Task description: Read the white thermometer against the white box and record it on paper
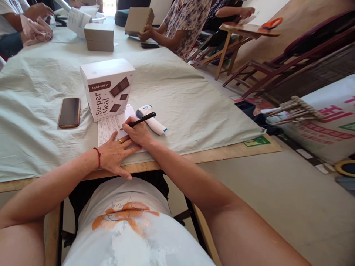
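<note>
My right hand [138, 132] grips a black pen [145, 118], its tip over a sheet of paper [107, 129] covered in handwriting. Fingers spread, my left hand [118, 151] lies flat across the paper's lower part and the table edge, with a ring and a red wrist cord on it. A white box [108, 88] printed "NutriMotion Su-per Meal" stands upright just behind, over the paper's far part. Right of the pen lies a white and blue handheld thermometer [155, 123], partly hidden by my right hand and the pen.
Left of the box lies a smartphone [69, 112]. A grey cardboard box [99, 37] stands farther back. Across the table a person's hands hold another carton [138, 21], near a dark phone [149, 45]. A folded chair [277, 62] leans at right.
</note>
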Motion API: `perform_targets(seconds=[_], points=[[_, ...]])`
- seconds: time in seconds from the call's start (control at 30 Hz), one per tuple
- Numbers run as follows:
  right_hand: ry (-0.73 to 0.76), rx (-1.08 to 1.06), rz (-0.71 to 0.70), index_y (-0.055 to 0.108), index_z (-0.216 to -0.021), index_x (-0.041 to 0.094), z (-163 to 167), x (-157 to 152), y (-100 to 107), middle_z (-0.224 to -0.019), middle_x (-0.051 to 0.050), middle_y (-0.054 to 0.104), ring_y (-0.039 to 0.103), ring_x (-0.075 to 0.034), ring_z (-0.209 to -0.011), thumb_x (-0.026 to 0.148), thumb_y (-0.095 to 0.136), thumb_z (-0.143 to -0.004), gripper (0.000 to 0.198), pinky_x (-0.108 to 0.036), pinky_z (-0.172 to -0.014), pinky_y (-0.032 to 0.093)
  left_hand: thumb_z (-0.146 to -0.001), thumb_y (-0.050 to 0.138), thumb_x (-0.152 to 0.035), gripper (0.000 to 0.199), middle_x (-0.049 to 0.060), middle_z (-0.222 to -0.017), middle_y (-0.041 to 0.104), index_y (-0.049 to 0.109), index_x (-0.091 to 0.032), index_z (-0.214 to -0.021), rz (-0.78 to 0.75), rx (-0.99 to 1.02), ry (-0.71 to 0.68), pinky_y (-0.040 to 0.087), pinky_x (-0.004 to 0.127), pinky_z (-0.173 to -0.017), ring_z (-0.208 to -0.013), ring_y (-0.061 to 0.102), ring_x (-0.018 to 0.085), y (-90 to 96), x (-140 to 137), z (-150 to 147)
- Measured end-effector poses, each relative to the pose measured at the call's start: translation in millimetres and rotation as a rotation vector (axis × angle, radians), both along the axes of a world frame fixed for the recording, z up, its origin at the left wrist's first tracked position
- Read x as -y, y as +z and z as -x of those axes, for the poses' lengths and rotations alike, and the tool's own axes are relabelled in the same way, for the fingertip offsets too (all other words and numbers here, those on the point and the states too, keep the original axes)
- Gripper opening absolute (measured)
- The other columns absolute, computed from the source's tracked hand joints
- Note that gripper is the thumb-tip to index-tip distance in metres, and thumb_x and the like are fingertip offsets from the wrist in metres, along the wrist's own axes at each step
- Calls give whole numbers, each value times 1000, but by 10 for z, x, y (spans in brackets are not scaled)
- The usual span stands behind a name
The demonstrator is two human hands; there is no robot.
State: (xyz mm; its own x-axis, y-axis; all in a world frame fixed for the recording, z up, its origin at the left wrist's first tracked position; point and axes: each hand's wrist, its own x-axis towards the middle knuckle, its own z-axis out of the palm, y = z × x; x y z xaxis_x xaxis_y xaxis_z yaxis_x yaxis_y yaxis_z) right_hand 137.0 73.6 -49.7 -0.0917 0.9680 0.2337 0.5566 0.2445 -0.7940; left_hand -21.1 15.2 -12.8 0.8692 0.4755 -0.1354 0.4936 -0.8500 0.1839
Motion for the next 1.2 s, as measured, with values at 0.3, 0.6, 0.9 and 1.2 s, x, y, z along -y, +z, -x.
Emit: perform_targets(seconds=[0.3,0.6,0.9,1.2], points=[[-11,25,-2,47,-70,28,13,-11,-4,-73,-1,62,63,-21,-76,23,57,-85,19,-36,-78,54,-76,70,-81,108,26,-159,48,43,-16,-158,-6,16,-3,23,75,-117,-147,40,49,-11,-4,-2],[-17,-15,-15,44,-69,29,-6,-6,-10,-72,-1,63,63,-21,-76,27,55,-84,19,-36,-76,56,-76,68,-82,110,27,-159,47,41,-15,-159,6,9,-1,24,77,-116,-148,38,51,-2,-7,-1],[-8,-9,-15,43,-69,29,-5,9,9,-74,-1,63,64,-22,-77,24,56,-85,20,-37,-79,57,-76,69,-81,108,27,-159,47,42,-15,-159,7,0,0,24,75,-117,-148,39,49,13,1,-4],[-21,18,6,46,-70,28,1,9,12,-73,-1,61,64,-22,-76,23,57,-85,19,-37,-76,56,-77,67,-81,106,26,-158,48,43,-17,-158,1,21,-3,25,75,-117,-146,41,49,-4,-6,2]])
